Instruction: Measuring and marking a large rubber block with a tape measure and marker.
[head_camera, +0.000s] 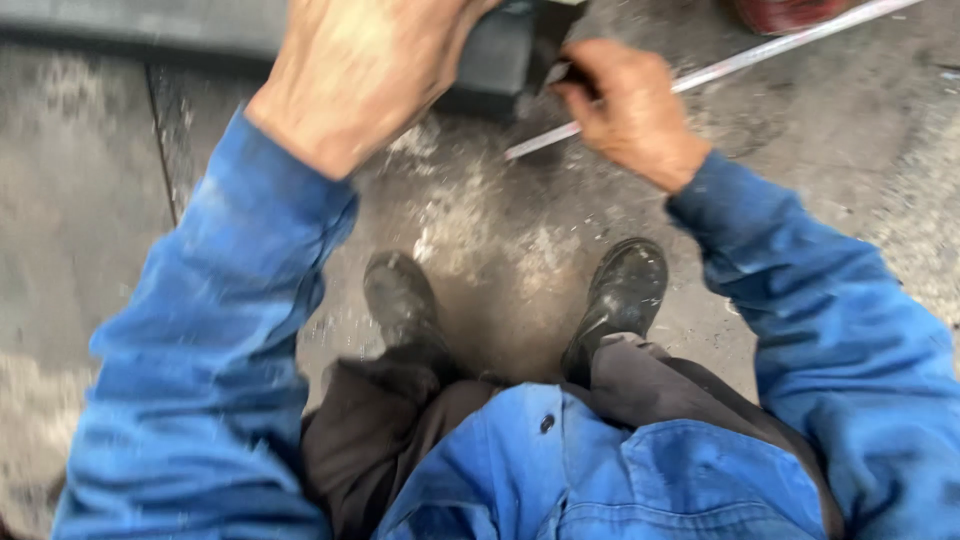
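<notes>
Looking down, I see my own blue sleeves, dark trousers and two black shoes on a grey concrete floor. My left hand (360, 75) reaches up and forward onto a dark block-shaped object (500, 55) at the top of the view; its fingers are hidden behind the block's edge. My right hand (625, 110) is closed around the near part of a thin, long silvery metal bar (760, 55) that runs up to the right, next to the dark block. The picture is blurred by motion.
A dark raised slab (140, 25) runs along the top left. A reddish round object (785, 12) sits at the top edge to the right. Pale dust and metal filings (470, 215) lie on the floor in front of my shoes.
</notes>
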